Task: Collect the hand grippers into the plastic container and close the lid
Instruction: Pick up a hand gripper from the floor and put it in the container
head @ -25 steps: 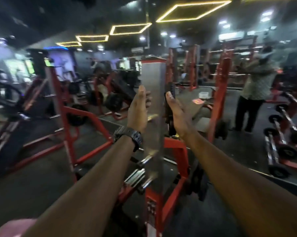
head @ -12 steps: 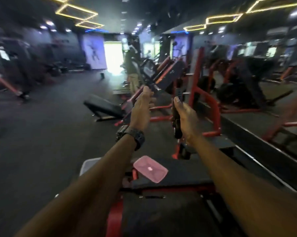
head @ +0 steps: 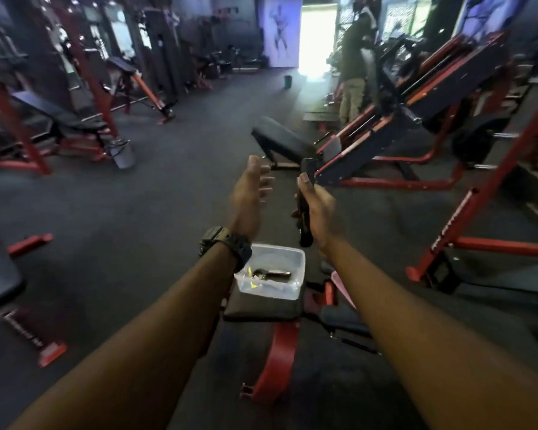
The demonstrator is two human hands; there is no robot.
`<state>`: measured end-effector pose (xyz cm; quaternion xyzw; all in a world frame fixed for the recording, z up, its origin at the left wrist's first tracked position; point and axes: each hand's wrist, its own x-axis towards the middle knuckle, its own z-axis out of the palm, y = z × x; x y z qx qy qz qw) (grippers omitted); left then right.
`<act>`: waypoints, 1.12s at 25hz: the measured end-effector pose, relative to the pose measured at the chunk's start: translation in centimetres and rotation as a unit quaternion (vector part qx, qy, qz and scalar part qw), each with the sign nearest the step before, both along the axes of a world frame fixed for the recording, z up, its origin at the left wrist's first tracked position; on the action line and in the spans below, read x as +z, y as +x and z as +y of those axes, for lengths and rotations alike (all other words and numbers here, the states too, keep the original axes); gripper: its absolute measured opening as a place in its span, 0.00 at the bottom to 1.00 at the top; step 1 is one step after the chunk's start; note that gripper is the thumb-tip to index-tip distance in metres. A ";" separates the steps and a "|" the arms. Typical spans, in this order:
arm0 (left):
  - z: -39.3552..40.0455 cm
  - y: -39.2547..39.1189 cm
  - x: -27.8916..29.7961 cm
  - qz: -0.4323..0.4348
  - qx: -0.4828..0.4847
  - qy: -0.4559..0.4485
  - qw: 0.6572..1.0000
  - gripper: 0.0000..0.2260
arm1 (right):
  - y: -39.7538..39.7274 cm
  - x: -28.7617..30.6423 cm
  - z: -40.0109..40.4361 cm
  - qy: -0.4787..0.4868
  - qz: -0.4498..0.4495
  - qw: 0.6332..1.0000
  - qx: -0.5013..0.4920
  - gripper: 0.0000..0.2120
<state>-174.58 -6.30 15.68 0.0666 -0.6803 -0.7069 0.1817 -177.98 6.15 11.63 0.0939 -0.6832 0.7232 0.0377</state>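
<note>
Head view: clear rectangular plastic container [head: 295,265], lidless, part-filled; above it right hand [head: 319,209] fingers gripping black hand gripper [head: 306,212], undeposited; left hand [head: 250,193] fingers spread, empty.

No legible text or labels

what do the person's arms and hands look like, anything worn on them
Both forearms are bare, with no sleeves in view and no gloves on either hand. The left hand has a chunky black digital-style watch with a wide black strap on its wrist. The right hand and its wrist show nothing worn. No rings can be made out; the picture is somewhat blurred.
</note>
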 end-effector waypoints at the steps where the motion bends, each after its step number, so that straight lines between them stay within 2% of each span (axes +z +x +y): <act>1: -0.8 -0.8 -0.8 -0.003 0.012 -0.003 1.000 0.28 | -1.2 -0.9 -1.0 0.006 -0.014 1.000 0.014 0.24; 6: -4.3 -4.8 -6.8 -0.045 0.029 -0.028 0.998 0.32 | -6.7 -6.0 -4.6 0.040 -0.072 0.995 0.054 0.24; 10: -7.7 -9.3 -11.6 -0.084 0.019 -0.014 0.996 0.33 | -11.4 -11.1 -7.7 0.079 -0.126 0.987 0.062 0.31; 16: -10.8 -16.7 -16.7 -0.150 -0.044 0.003 0.988 0.36 | -16.2 -16.0 -10.2 0.070 -0.217 0.973 0.040 0.43; 20: -10.0 -20.7 -18.8 -0.168 -0.074 -0.017 0.983 0.25 | -20.1 -17.8 -10.3 0.069 -0.249 0.965 0.055 0.31; 24: -10.4 -24.5 -20.6 -0.194 -0.054 -0.064 0.977 0.24 | -24.0 -19.6 -10.1 0.090 -0.265 0.955 0.100 0.28; 28: -10.5 -26.3 -22.1 -0.225 -0.056 -0.075 0.970 0.22 | -26.0 -21.5 -9.8 0.108 -0.287 0.942 0.135 0.25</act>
